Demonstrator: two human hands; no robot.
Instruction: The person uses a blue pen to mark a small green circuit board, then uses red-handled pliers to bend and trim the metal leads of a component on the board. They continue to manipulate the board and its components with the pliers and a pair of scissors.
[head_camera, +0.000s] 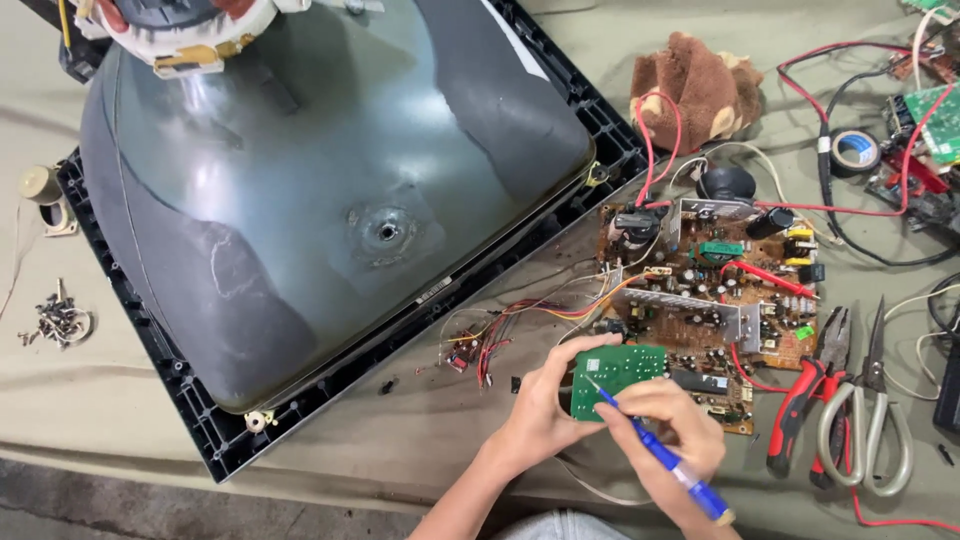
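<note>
Blue pen (668, 462), green board (612, 372), pliers (812, 385) alongside

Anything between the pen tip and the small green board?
Nothing visible. The left hand holds the small green board by its lower left edge, and the blue pen in the right hand has its tip right at the board's open face.

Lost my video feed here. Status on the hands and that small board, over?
Left hand grips small green circuit board. Right hand holds blue pen, tip on the board. Brown main board close behind.
</note>
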